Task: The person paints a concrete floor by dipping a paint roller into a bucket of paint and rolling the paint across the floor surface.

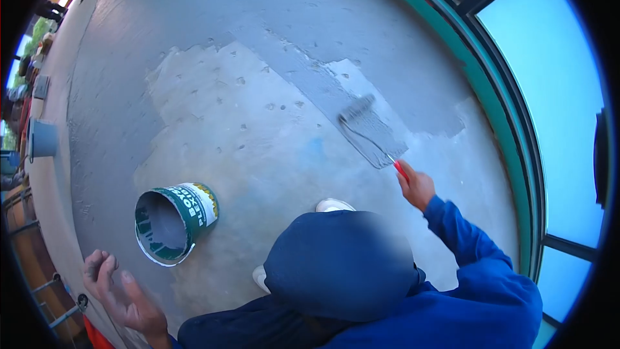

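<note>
Red colours the handle (pixel 401 169), round which the right hand (pixel 420 187) is clamped. From this hand the roller (pixel 358 109) lies forward and to the left, on the floor (pixel 213 148); a thin bent rod (pixel 390 158) joins it to the handle. The roller's long axis runs obliquely, crossing the line from hand to roller rather than following it. The right hand is much the nearer; the left hand (pixel 123 294) holds nothing, its fingers loosely curled and apart, near the bucket (pixel 200 203). The roller is dark grey and blurred, so its nap cannot be made out. It sits on a wet-looking grey strip with paler floor alongside. The bucket, green with white lettering, shows grey inside. Farther right, a green sill (pixel 500 116) borders the floor beside glass panes (pixel 542 32).
</note>
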The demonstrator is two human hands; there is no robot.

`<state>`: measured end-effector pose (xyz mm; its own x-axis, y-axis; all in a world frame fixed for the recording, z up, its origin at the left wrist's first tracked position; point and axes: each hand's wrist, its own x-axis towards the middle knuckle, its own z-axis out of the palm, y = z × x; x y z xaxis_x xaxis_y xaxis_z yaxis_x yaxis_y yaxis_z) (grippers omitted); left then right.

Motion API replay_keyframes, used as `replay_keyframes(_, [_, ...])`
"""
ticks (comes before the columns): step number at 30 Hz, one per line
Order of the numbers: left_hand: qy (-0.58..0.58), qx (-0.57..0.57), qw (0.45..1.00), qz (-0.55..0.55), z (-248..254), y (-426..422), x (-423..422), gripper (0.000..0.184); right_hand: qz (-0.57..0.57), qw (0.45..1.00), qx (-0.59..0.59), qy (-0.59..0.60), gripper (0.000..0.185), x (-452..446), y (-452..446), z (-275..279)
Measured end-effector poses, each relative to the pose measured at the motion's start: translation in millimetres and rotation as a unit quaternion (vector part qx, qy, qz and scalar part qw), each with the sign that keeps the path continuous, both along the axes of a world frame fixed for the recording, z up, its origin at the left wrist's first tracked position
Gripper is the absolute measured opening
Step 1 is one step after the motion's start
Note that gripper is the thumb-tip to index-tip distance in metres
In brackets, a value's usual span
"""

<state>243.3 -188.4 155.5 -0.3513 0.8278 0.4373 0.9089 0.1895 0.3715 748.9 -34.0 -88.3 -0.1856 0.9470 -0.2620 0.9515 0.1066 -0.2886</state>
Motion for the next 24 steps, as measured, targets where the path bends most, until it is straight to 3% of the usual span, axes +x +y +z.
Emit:
replay_keyframes(6, [-0.031,-0.004,0.999,-0.007,6,-3,20,0.03,0.05,0.995,-0.01,0.087,0.032,-105,143,-42])
replay_keyframes(12, [-0.039,-0.006,0.999,-0.002,-4,3,18,0.027,0.08,0.993,-0.023,0.081,0.029,-222,265,-37])
replay_keyframes(17, [-0.035,-0.02,0.999,0.016,-2,1,16,0.024,0.062,0.996,0.023,0.058,0.029,-303,306,6])
replay_keyframes(24, [-0.055,-0.066,0.995,0.047,-1,-2,5,0.023,0.086,0.996,0.011,0.035,0.033,-347,368,-25])
